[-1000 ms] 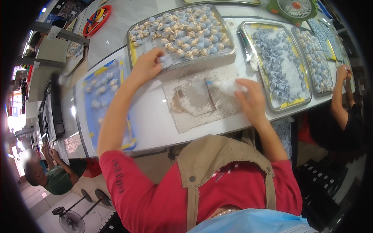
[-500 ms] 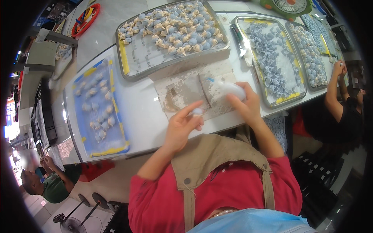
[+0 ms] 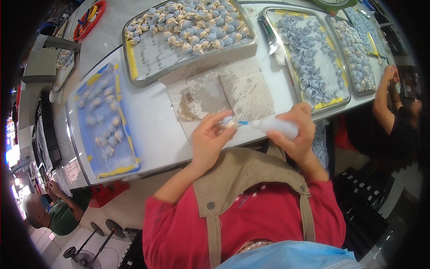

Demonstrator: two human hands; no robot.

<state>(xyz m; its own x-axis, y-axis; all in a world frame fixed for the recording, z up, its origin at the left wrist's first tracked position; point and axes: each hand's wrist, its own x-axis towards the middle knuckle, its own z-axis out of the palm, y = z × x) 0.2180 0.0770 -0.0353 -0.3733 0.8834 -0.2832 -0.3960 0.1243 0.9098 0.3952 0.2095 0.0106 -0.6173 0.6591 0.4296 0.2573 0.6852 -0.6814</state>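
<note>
My left hand (image 3: 207, 142) pinches a small blue-and-cream figurine (image 3: 229, 121) between thumb and fingertips, above the table's near edge. Wrapped round a white squeeze bottle (image 3: 281, 127) is my right hand (image 3: 301, 134). The bottle lies nearly level, and its thin blue tip points left, at or very close to the figurine. Whether the tip touches it I cannot tell. Just beyond both hands, a stained sheet of cardboard (image 3: 248, 92) lies on the white table.
A metal tray (image 3: 152, 67) of similar figurines stands beyond the cardboard. To the left is a blue tray (image 3: 101, 154) with several more. Right of me, one tray (image 3: 330, 74) holds blue-grey cupped pieces and another (image 3: 354, 58) figurines. A co-worker (image 3: 394, 121) sits at the far right.
My right hand has lowered the bottle and swung its tip round to the figurine. My left hand still pinches the figurine. The whole view has shifted slightly.
</note>
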